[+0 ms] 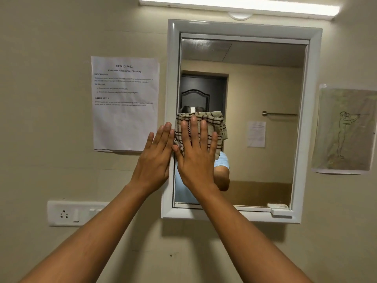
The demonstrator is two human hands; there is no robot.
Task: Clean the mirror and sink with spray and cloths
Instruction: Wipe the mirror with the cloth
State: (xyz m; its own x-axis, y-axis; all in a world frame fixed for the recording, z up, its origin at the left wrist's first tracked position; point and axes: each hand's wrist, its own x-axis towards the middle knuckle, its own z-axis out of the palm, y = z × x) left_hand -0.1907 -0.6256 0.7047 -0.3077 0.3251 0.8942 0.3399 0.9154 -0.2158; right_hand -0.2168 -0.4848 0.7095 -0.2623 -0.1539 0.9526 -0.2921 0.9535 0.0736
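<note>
Head view: mirror [263,94] on the beige wall, set in a white frame [314,127]. Checked cloth [210,121], tan with dark brown lines, spread against the lower left part of the glass, near the frame's left side. Right hand [195,152] flat on the cloth, fingers straight and slightly spread, palm pressing the fabric to the glass rather than clutching it. Left hand [155,158] open as well, fingers together and pointing up, just beside the right hand, lying over the frame's left edge; whether it touches the cloth's edge, hard to tell from here. Both forearms bare, reaching up from the bottom corners.

In the glass: a reflected dark door, a towel rail, a sheet of paper, and a light blue sleeve behind the cloth.

Left of the mirror, a printed task sheet [125,103] stuck to the wall, its small text mostly too blurred to read. Below that, a white switch and socket plate [71,213]. Right of the mirror, a taped line drawing [344,129] of a standing figure aiming a long gun. Above the mirror, a lit tube light [238,5].
</note>
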